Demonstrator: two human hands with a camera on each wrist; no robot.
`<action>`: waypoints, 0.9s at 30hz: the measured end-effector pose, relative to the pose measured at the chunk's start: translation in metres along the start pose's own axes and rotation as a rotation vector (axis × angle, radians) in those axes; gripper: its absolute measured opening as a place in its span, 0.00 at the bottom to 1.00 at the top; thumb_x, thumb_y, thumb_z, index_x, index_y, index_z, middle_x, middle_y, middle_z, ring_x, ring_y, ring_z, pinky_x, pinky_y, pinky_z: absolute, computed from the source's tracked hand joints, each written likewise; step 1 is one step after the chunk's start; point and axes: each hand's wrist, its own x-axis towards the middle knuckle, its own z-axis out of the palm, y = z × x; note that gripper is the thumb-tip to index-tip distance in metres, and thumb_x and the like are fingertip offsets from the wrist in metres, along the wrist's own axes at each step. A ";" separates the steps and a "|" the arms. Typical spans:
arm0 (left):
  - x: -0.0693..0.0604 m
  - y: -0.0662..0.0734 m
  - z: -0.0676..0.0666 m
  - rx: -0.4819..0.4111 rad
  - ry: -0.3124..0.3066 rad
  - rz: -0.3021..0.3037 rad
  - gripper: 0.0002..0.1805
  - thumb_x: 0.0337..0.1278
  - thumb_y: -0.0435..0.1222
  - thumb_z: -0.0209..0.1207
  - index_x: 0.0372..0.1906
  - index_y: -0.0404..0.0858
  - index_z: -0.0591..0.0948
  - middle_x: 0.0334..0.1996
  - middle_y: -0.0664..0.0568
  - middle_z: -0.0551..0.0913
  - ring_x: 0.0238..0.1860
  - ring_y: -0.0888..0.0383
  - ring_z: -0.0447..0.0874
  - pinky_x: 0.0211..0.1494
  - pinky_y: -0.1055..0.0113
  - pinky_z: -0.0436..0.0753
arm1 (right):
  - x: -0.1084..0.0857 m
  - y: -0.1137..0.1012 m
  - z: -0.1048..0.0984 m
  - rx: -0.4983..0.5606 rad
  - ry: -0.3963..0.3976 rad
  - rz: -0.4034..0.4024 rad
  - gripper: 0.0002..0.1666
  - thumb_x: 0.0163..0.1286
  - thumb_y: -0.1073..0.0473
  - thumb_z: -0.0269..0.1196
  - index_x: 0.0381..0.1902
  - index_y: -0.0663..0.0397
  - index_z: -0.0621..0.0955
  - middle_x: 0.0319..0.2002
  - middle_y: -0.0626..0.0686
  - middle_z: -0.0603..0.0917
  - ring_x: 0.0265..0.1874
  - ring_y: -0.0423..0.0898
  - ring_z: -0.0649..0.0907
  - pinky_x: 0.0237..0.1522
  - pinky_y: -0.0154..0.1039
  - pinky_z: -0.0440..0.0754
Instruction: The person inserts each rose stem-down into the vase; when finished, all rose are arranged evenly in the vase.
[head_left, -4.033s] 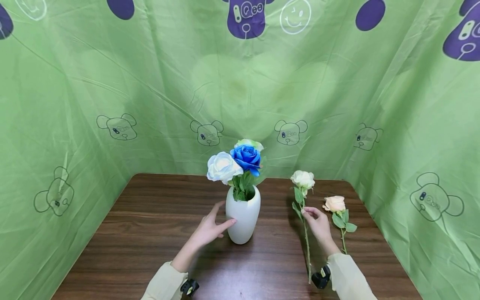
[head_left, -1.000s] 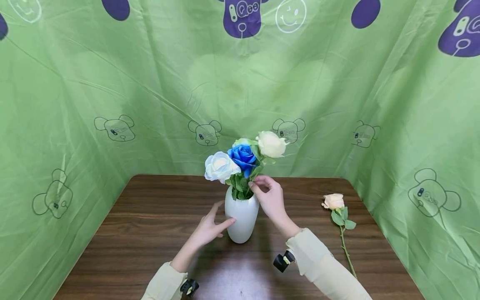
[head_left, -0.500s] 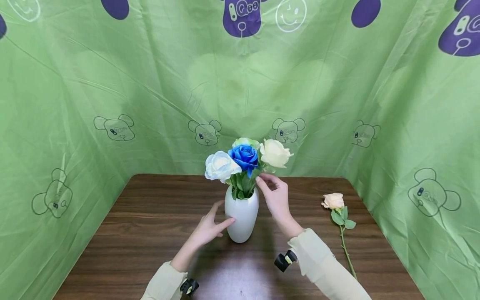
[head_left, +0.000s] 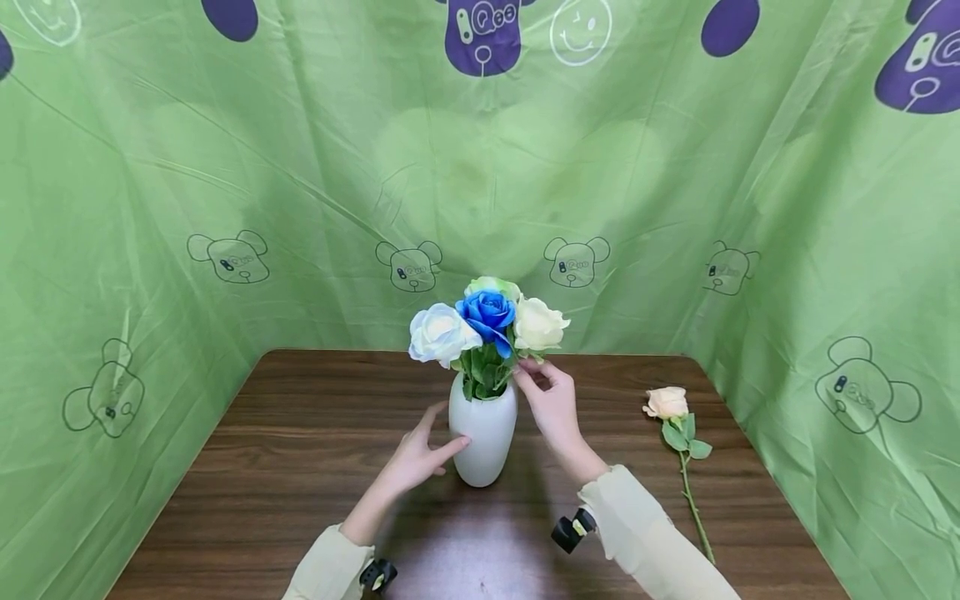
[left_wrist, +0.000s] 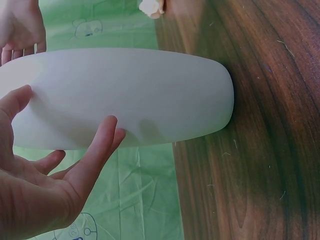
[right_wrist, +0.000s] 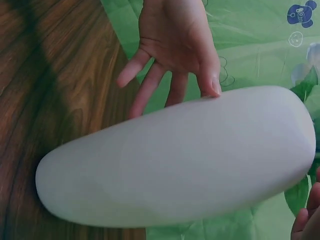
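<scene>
A white vase (head_left: 483, 442) stands upright on the table, holding a pale blue rose (head_left: 444, 335), a blue rose (head_left: 489, 315), a greenish-white rose (head_left: 491, 287) behind them and a cream rose (head_left: 540, 323) on the right. My left hand (head_left: 416, 457) holds the vase's left side, thumb on the front and fingers spread around it, as the right wrist view also shows of the left hand (right_wrist: 175, 45). Beside the rim, my right hand (head_left: 553, 404) pinches the cream rose's stem just under its bloom. The stem's lower part is hidden.
On the right of the wooden table (head_left: 315, 417) lies a peach rose (head_left: 667, 403) with leaves and a long stem. Green printed cloth (head_left: 480, 192) hangs behind and along both sides of the table.
My right hand has lifted the cream rose from the table and brought it left to the vase. In the last half second the bloom has sunk lower. The left hand stays put.
</scene>
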 end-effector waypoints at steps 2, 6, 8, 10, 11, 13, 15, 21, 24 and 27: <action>0.000 0.000 0.000 0.006 0.002 -0.003 0.42 0.48 0.55 0.57 0.65 0.45 0.54 0.57 0.29 0.61 0.18 0.57 0.79 0.31 0.63 0.78 | 0.001 0.010 -0.006 -0.017 -0.006 -0.002 0.08 0.56 0.67 0.63 0.34 0.67 0.81 0.30 0.55 0.82 0.27 0.43 0.75 0.29 0.30 0.72; 0.001 -0.001 0.000 0.010 0.005 -0.006 0.41 0.48 0.55 0.57 0.65 0.46 0.55 0.57 0.29 0.61 0.17 0.57 0.79 0.31 0.63 0.78 | -0.002 0.015 -0.021 -0.066 -0.024 0.004 0.09 0.57 0.65 0.63 0.34 0.66 0.81 0.30 0.55 0.82 0.27 0.44 0.76 0.28 0.31 0.73; 0.001 -0.001 0.000 0.011 0.007 -0.003 0.41 0.48 0.55 0.57 0.65 0.46 0.55 0.57 0.30 0.61 0.17 0.57 0.78 0.30 0.63 0.78 | -0.005 0.019 -0.031 -0.082 -0.032 0.005 0.08 0.57 0.67 0.62 0.34 0.68 0.80 0.29 0.57 0.81 0.27 0.45 0.76 0.27 0.31 0.72; 0.001 -0.002 0.000 0.011 0.008 0.001 0.42 0.48 0.55 0.57 0.65 0.45 0.55 0.57 0.30 0.61 0.17 0.57 0.78 0.30 0.63 0.78 | -0.007 0.027 -0.042 -0.086 -0.031 0.008 0.09 0.57 0.66 0.62 0.34 0.69 0.80 0.29 0.58 0.81 0.27 0.45 0.77 0.27 0.30 0.72; 0.001 -0.002 0.000 0.010 0.007 0.002 0.42 0.48 0.55 0.57 0.65 0.45 0.55 0.57 0.30 0.61 0.17 0.57 0.78 0.30 0.63 0.78 | -0.008 0.033 -0.047 -0.097 -0.026 0.004 0.09 0.57 0.66 0.62 0.34 0.69 0.80 0.29 0.57 0.81 0.27 0.44 0.77 0.27 0.30 0.72; 0.001 -0.002 0.000 0.009 0.008 0.004 0.42 0.48 0.55 0.58 0.65 0.44 0.55 0.57 0.29 0.62 0.17 0.57 0.78 0.30 0.63 0.78 | -0.008 0.053 -0.061 -0.108 -0.013 0.000 0.10 0.56 0.64 0.63 0.34 0.67 0.81 0.30 0.57 0.82 0.27 0.44 0.77 0.27 0.30 0.72; 0.001 -0.002 0.000 0.011 0.008 0.003 0.41 0.48 0.55 0.57 0.65 0.45 0.55 0.57 0.30 0.62 0.17 0.57 0.78 0.30 0.63 0.78 | -0.005 0.093 -0.078 -0.083 -0.025 -0.020 0.10 0.57 0.60 0.64 0.34 0.62 0.82 0.31 0.54 0.82 0.29 0.43 0.78 0.29 0.31 0.72; 0.001 -0.002 0.000 0.019 0.012 0.002 0.41 0.48 0.56 0.57 0.65 0.46 0.55 0.58 0.31 0.62 0.17 0.58 0.78 0.29 0.64 0.78 | -0.005 0.143 -0.124 -0.091 -0.021 -0.011 0.11 0.55 0.59 0.65 0.37 0.57 0.82 0.33 0.52 0.82 0.31 0.42 0.78 0.29 0.32 0.71; 0.001 -0.002 0.000 0.021 0.012 0.004 0.41 0.48 0.56 0.57 0.65 0.45 0.55 0.57 0.31 0.61 0.17 0.58 0.78 0.30 0.63 0.78 | -0.005 0.153 -0.142 -0.193 0.013 0.056 0.13 0.56 0.57 0.64 0.37 0.59 0.82 0.33 0.54 0.82 0.31 0.44 0.77 0.29 0.34 0.71; 0.001 -0.002 0.000 0.023 0.009 0.004 0.42 0.48 0.56 0.57 0.65 0.45 0.55 0.57 0.31 0.62 0.17 0.58 0.78 0.30 0.63 0.78 | -0.001 0.193 -0.166 -0.309 0.066 0.077 0.14 0.57 0.52 0.64 0.37 0.54 0.82 0.34 0.51 0.82 0.31 0.41 0.77 0.29 0.30 0.71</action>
